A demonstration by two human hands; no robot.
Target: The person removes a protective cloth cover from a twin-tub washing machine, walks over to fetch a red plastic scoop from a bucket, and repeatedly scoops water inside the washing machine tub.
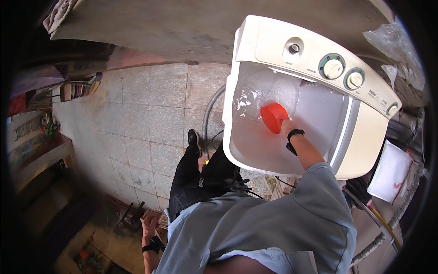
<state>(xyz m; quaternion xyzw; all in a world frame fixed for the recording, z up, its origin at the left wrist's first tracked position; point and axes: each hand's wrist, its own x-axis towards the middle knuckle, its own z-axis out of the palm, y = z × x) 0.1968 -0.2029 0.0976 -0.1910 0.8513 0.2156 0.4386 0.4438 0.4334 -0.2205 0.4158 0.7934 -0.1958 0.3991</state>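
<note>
My right hand [288,127], with a black band on the wrist, grips the handle of a red plastic water dipper [273,116]. The dipper is tilted, low inside the wash tub [253,147] of a cream twin-tub washing machine [362,140]. Clear water [249,99] glints and ripples in the tub beside the dipper. Down by my side hangs my left hand [149,226], fingers curled, also with a black wristband. It is too small and partly turned away to tell whether it holds anything.
A grey drain hose [206,126] curves from the machine to the tiled floor [137,120] near my foot. Control knobs [333,69] line the back panel. A white packed bag [390,171] and metal poles stand at right; a clear plastic bag [397,44] hangs behind.
</note>
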